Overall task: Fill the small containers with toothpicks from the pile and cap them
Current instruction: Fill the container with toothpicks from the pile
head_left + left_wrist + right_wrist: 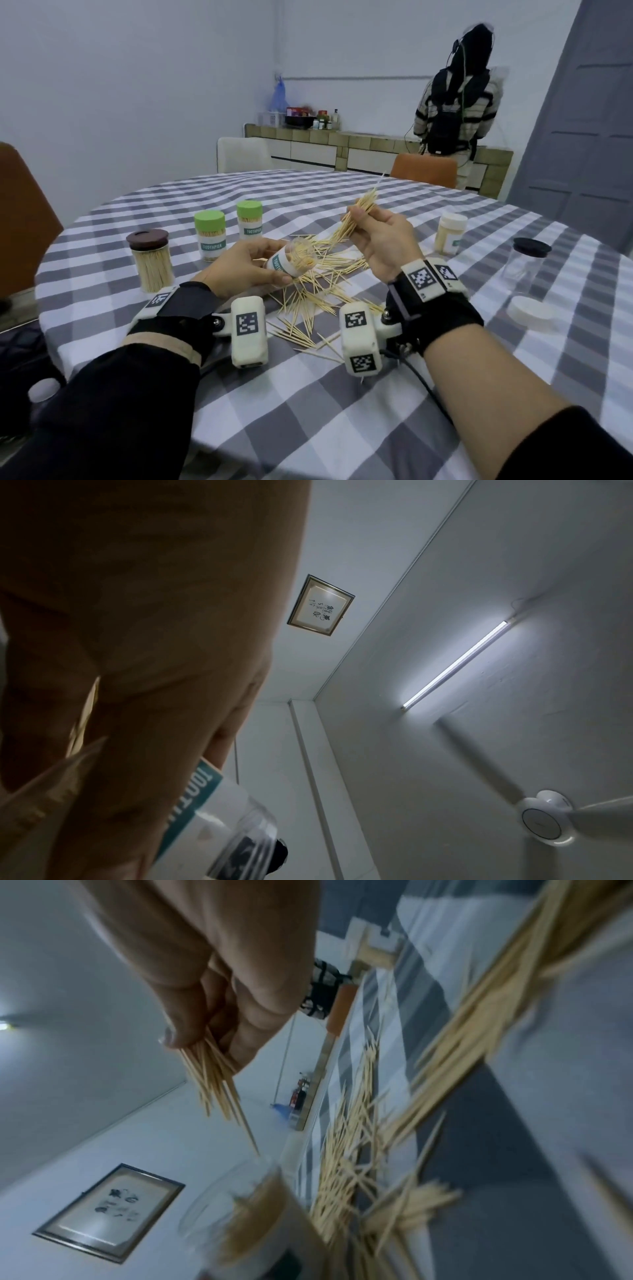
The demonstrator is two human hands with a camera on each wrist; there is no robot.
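Two green-capped containers (209, 235) already stand filled on the worktop (342, 394). Left hand (239, 265) grasps a tilted open container (290, 261) above the pile (315, 284); right hand (380, 240) pinches a toothpick bundle (363, 210). Next, probably: align its tips with the mouth and slide it in.

A clear, uncapped toothpick container (291, 260) with a teal "TOOTHPICK" label tilts on its side above the checked table, partly filled with pale wooden sticks. A loose pile of toothpicks (308, 294) sprawls beneath and in front of it. Behind stand two filled, green-capped containers (209, 234) (249, 218), a dark-lidded jar of toothpicks (150, 258) at left, and a white-capped container (450, 233) at right.
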